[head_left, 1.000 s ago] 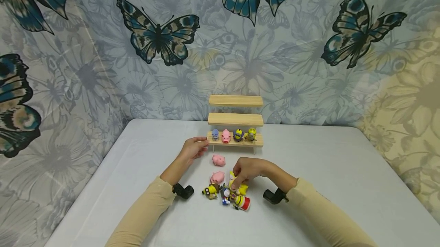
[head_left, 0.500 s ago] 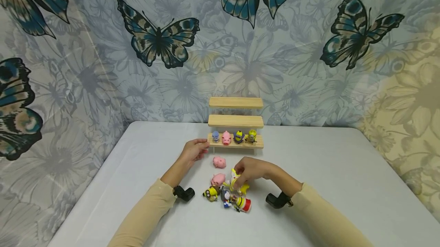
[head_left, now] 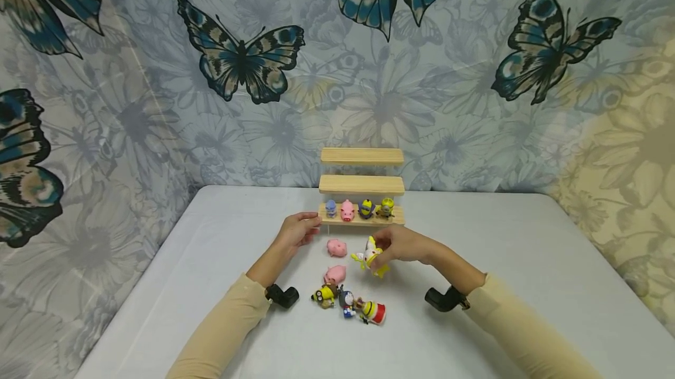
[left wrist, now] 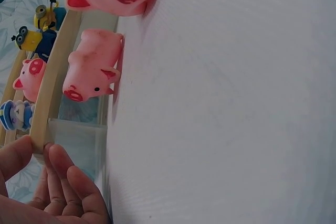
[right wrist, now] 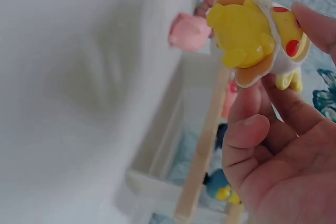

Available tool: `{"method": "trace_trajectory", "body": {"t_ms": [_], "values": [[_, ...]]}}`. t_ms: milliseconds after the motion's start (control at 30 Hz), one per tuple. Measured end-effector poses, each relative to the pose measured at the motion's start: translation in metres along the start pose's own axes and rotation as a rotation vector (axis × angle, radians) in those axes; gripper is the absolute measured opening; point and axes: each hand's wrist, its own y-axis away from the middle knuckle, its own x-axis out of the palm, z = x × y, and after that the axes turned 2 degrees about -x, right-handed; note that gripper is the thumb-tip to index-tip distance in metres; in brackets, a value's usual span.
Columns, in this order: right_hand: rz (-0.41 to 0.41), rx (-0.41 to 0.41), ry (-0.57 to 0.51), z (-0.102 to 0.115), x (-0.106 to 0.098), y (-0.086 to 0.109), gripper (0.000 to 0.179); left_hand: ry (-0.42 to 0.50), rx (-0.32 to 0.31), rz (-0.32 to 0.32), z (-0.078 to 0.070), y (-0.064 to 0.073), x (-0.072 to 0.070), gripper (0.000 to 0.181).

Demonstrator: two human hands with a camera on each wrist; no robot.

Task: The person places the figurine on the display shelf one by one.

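Note:
My right hand [head_left: 408, 244] pinches a yellow toy figure in a white cape [right wrist: 244, 35], held up off the table in front of the display shelf. Its red cheeks show in the right wrist view, between thumb and fingers. My left hand [head_left: 296, 231] grips the left end of the lowest wooden tier [left wrist: 48, 103] between thumb and fingertips. On that tier stand a small blue figure [head_left: 330, 208], a pink pig [head_left: 347, 210] and two yellow goggled figures [head_left: 366, 209]. One pink pig [left wrist: 94, 64] lies just before the shelf, another pig [head_left: 335, 275] nearer me.
The three-tier shelf [head_left: 361, 184] stands near the back of the white table [head_left: 253, 332]. In front lie a yellow goggled figure [head_left: 324, 296], a dark blue and white figure [head_left: 347, 301] and a red, yellow and white figure [head_left: 373, 312]. A butterfly-patterned cloth [head_left: 379, 109] hangs behind.
My right hand has lifted the yellow caped figure out of the group on the table and carried it towards the shelf. My left hand stays at the shelf's end.

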Motion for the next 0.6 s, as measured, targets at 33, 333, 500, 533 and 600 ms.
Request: {"method": "trace_trajectory", "body": {"t_ms": [33,333,500,533,600], "values": [[-0.011,-0.006,0.005,0.001,-0.003,0.001,0.025,-0.002,0.001,-0.001,0.000,-0.001,0.000,0.033],[-0.109,-0.044,0.025,0.017,-0.028,0.008,0.025,-0.014,-0.009,-0.012,-0.001,0.000,0.000,0.034],[-0.183,-0.036,0.000,0.026,-0.041,0.009,0.024,-0.011,-0.009,-0.011,0.000,-0.001,0.000,0.033],[-0.201,-0.033,-0.012,0.028,-0.044,0.009,0.025,-0.010,-0.009,-0.011,0.000,-0.002,0.000,0.033],[-0.238,-0.017,-0.030,0.031,-0.049,0.007,0.026,-0.011,-0.011,-0.011,0.000,-0.002,0.001,0.033]]}}
